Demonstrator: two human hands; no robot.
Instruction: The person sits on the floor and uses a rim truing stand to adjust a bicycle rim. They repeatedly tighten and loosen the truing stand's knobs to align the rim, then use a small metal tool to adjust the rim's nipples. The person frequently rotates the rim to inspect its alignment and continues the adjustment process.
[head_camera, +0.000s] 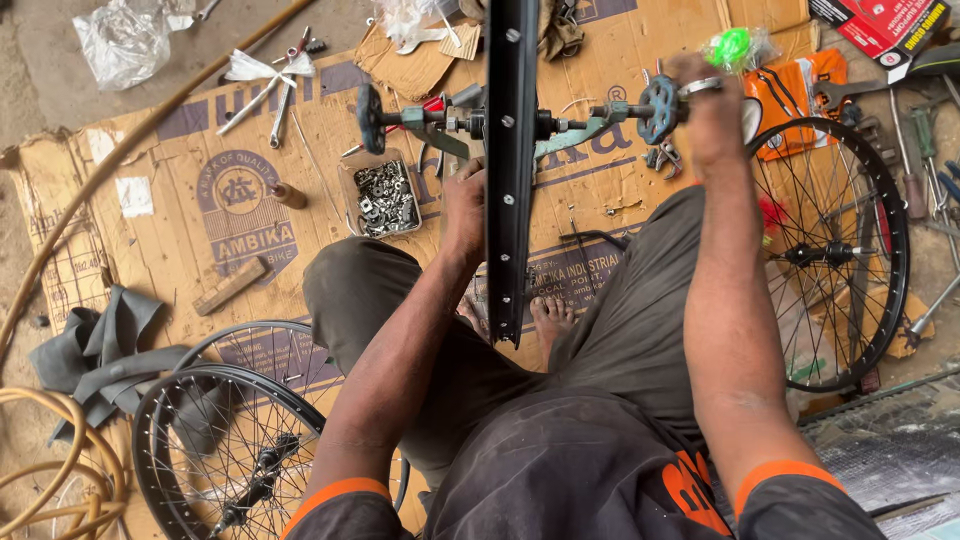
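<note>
A black bicycle wheel rim (510, 170) stands on edge between my knees, clamped on a green truing stand (575, 130) with round knobs at both ends. My left hand (464, 205) rests against the rim's left side, fingers near the hub. My right hand (705, 100), wearing a ring, grips the stand's right round knob (658, 108). My bare feet (550, 318) sit on the cardboard under the rim.
A spoked wheel (835, 255) lies at the right, two more wheels (215, 450) at lower left. A tray of small metal parts (384, 197), wrenches (268, 95), a wooden block (232, 284), a rubber tube (95, 355) and a yellow hose (45, 480) lie around on flattened cardboard (180, 180).
</note>
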